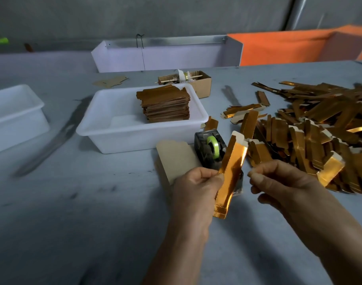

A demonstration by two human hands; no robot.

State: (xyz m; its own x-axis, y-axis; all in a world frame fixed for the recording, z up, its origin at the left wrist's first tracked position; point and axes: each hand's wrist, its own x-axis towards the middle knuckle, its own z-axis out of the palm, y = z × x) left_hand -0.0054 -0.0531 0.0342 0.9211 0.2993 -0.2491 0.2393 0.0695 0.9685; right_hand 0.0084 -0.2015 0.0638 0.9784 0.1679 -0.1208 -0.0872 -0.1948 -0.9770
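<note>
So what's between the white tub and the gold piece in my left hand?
The black tape dispenser with its green roll stands there, in the head view.

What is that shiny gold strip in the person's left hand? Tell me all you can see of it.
The gold strip is a long, flat folded card piece, mirror-like foil outside, plain pale card at its top flaps, with a toothed left edge. It is held tilted, top to the right, in front of the tape dispenser. The left hand pinches its left edge.
</note>
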